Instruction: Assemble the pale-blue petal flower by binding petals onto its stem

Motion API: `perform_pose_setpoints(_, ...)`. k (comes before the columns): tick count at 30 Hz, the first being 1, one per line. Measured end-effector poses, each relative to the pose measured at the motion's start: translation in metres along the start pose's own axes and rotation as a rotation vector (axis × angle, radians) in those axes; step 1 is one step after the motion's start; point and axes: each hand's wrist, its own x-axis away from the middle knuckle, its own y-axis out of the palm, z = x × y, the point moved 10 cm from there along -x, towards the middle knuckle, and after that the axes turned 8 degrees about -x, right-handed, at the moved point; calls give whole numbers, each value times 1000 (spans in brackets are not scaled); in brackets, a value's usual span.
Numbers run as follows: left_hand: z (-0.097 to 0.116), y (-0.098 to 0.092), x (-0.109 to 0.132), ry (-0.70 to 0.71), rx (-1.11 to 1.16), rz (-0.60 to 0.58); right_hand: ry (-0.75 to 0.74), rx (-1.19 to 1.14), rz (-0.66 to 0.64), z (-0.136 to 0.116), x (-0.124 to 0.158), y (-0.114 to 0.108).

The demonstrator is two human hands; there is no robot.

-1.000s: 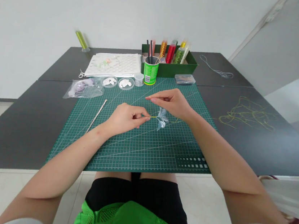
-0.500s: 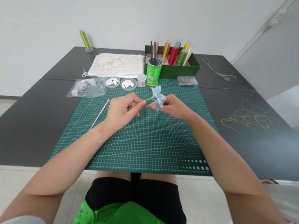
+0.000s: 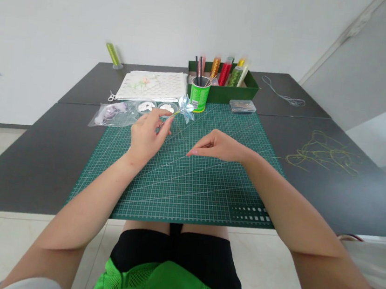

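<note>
A light blue flower [image 3: 186, 108] with a thin yellow-green stem is held up by my left hand [image 3: 149, 134], its stem pinched between thumb and fingertips. The bloom points right, in front of the green can [image 3: 199, 96]. My right hand [image 3: 216, 145] hovers above the green cutting mat [image 3: 186, 195], to the right of and nearer than the flower, apart from it. Its thumb and fingers are pressed together at the tips; whatever they hold, if anything, is too small to make out.
Behind the mat stands a green box [image 3: 232, 93] of thread spools. White sheets [image 3: 151, 87], small dishes [image 3: 146, 106] and a plastic bag [image 3: 114, 113] lie at the back left. A clear case [image 3: 242, 106] sits back right; tangled yellow-green thread [image 3: 322, 153] lies at the right.
My left hand has moved left and away from me with the flower. My right hand has come away from the flower and moved nearer to me.
</note>
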Motion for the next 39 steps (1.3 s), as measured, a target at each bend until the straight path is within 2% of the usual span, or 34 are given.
perform_pose_setpoints(4,2,8,1,8,-8,-50,13,-26,-66,-10,4,5)
perform_pose_setpoints(9,5,18,2,41,-35,-113,-57,-81,-42,-27,10,0)
perform_pose_setpoints(12,9,27,4,78,-65,-179,-129,-140,76,-41,15,-11)
perform_pose_setpoints(15,23,41,12,186,-62,-306,-171,-157,252,-48,20,-29)
perform_pose_setpoints(19,47,53,27,325,42,-430,-196,-153,459,-45,26,-50)
perform_pose_setpoints(22,62,54,35,379,139,-473,-196,-161,546,-37,26,-60)
perform_pose_setpoints(27,71,50,37,359,217,-516,-139,-148,605,-20,23,-67)
perform_pose_setpoints(32,70,42,33,298,292,-478,-113,-131,601,-11,20,-68)
perform_pose_setpoints(39,65,47,31,180,379,-523,-169,-136,618,-22,23,-69)
